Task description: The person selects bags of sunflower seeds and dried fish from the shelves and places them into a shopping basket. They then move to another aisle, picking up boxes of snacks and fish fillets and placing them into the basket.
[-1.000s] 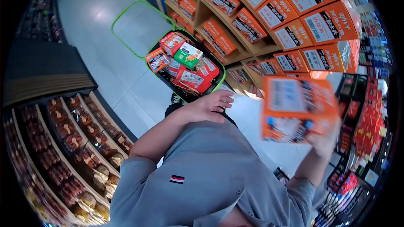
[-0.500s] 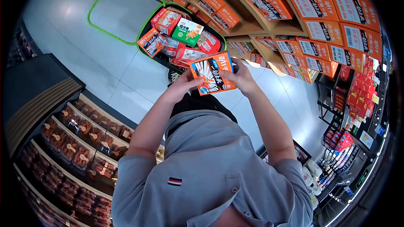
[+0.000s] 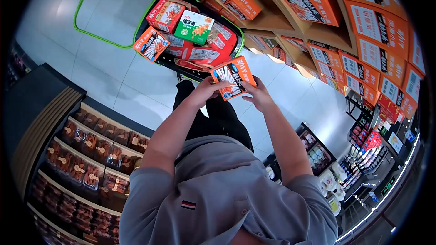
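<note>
Between my two hands is an orange box (image 3: 235, 73) with a black and white printed front, held in front of my waist. My left hand (image 3: 207, 91) grips its left side, thumb over the front. On the right side, my right hand (image 3: 260, 94) holds the edge with its thumb on the front. Just beyond the box stands a black cart basket (image 3: 181, 73) with a green rim. Inside it lie a green and white box (image 3: 194, 27), a red box (image 3: 165, 16), an orange box (image 3: 152, 44) and several red packages (image 3: 200, 55).
Wooden shelves (image 3: 297, 28) stacked with orange boxes (image 3: 309, 0) run along the upper right. At the lower left, a display (image 3: 91, 149) holds rows of clear packs. A dark counter (image 3: 45, 90) stands at the left. Further display racks (image 3: 313, 149) are at the right.
The view has shifted, and the cart and shelves appear nearer. The held box now sits slightly lower and more tilted, still between both hands.
</note>
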Demonstrator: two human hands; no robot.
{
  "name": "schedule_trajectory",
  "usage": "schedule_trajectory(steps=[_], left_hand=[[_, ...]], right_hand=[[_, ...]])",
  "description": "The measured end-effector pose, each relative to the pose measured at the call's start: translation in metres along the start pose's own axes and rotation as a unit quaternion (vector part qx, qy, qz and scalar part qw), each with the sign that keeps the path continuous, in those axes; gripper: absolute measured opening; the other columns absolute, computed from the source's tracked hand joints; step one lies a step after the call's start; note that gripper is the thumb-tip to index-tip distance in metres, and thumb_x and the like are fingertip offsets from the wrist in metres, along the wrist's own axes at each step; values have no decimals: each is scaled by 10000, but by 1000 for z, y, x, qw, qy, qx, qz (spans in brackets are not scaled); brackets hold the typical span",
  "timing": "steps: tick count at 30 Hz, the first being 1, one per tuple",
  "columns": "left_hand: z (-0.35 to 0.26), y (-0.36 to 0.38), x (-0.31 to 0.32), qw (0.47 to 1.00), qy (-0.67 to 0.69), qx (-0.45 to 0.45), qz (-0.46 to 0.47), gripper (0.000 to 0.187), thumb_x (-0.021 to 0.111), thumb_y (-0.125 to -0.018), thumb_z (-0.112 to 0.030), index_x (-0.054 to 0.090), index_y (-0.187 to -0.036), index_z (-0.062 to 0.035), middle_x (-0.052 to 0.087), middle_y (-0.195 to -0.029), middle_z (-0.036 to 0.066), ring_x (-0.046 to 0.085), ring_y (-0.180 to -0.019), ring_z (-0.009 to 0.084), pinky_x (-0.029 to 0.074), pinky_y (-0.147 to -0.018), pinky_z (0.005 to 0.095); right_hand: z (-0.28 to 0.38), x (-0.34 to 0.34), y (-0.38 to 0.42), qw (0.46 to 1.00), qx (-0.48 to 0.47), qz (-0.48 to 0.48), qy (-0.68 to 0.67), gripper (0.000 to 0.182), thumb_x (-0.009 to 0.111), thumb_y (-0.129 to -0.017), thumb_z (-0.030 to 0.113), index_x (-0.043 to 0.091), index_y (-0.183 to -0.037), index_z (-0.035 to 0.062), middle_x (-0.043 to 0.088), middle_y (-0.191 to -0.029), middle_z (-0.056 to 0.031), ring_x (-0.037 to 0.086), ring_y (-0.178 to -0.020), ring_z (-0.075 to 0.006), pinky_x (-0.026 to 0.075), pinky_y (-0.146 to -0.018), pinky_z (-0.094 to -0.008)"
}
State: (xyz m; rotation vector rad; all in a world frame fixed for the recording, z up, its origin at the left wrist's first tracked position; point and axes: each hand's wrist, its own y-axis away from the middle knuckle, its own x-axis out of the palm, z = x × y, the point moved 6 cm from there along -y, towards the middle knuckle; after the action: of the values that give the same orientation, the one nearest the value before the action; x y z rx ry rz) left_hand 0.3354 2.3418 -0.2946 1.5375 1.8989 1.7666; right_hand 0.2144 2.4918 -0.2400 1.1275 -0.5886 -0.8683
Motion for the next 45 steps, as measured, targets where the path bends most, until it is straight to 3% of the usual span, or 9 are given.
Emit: schedule_trajectory(steps=[7, 8, 9, 11, 17, 23, 28, 36, 45], left_hand=[[-39, -29, -29, 988, -73, 8, -134, 486, 695, -838, -330, 508, -1213, -85, 621, -1063, 28, 598, -916, 112, 447, -764, 258], [-54, -47, -38, 966, -40, 223, -127, 577, 747, -796, -302, 484, -1229, -27, 616, -1061, 57, 598, -937, 139, 455, -825, 327], [-47, -54, -68, 917, -166, 229, -281, 642, 783, -749, -250, 461, -1234, 20, 599, -1105, 137, 576, -1033, 223, 436, -902, 398], [-119, -25, -49, 743, -446, 329, -376, 677, 783, -697, -230, 463, -1257, -23, 532, -1177, 215, 522, -1139, 326, 445, -917, 409], [-174, -78, -65, 561, -666, 301, -387, 731, 748, -715, -258, 412, -1337, -76, 392, -1354, 227, 371, -1269, 394, 330, -1033, 463], [-154, -82, -85, 582, -657, 269, -397, 767, 733, -697, -281, 391, -1357, -87, 342, -1398, 234, 318, -1310, 391, 281, -1069, 476], [-146, -66, -91, 567, -642, 320, -404, 641, 708, -703, -241, 485, -1283, -82, 396, -1356, 222, 373, -1269, 394, 322, -1036, 484], [-135, -63, -97, 585, -594, 371, -410, 554, 701, -706, -212, 534, -1217, -79, 456, -1291, 224, 427, -1215, 409, 365, -992, 497], [-127, -49, -85, 604, -587, 400, -361, 501, 691, -795, -330, 570, -1173, -24, 428, -1305, 252, 430, -1208, 424, 377, -971, 487]], right_hand=[[-5, 12, -84, 995, -32, 19, -94, 861, 773, -766, 285, 253, -1420, 76, 488, -1284, -92, 485, -1167, -228, 384, -950, -462], [0, 10, -97, 996, -34, 20, -82, 856, 772, -766, 282, 260, -1422, 82, 502, -1274, -83, 491, -1162, -225, 393, -940, -460], [4, 7, -110, 996, -32, 23, -84, 856, 772, -766, 282, 260, -1422, 82, 502, -1274, -83, 491, -1162, -225, 393, -940, -460], [15, 2, -134, 997, -44, 45, -44, 849, 774, -759, 273, 274, -1422, 93, 520, -1256, -76, 496, -1153, -223, 401, -929, -461], [46, 7, -176, 995, -46, 89, 11, 910, 792, -729, 285, 260, -1446, 113, 520, -1278, -88, 488, -1179, -226, 394, -954, -430], [55, 14, -215, 991, -34, 131, 18, 914, 777, -740, 330, 245, -1453, 115, 518, -1276, -97, 450, -1214, -231, 374, -960, -441], [46, 36, -232, 990, -46, 91, -95, 544, 706, -829, 308, 468, -1274, 105, 586, -1155, -49, 549, -1061, -185, 420, -915, -415], [44, 49, -218, 984, -109, 52, -128, 486, 677, -873, 220, 449, -1267, 51, 594, -1128, -66, 586, -985, -145, 491, -806, -270], [15, 51, -224, 979, -196, 42, -43, 484, 668, -880, 248, 441, -1275, 86, 599, -1104, -51, 604, -953, -134, 537, -715, -294]])
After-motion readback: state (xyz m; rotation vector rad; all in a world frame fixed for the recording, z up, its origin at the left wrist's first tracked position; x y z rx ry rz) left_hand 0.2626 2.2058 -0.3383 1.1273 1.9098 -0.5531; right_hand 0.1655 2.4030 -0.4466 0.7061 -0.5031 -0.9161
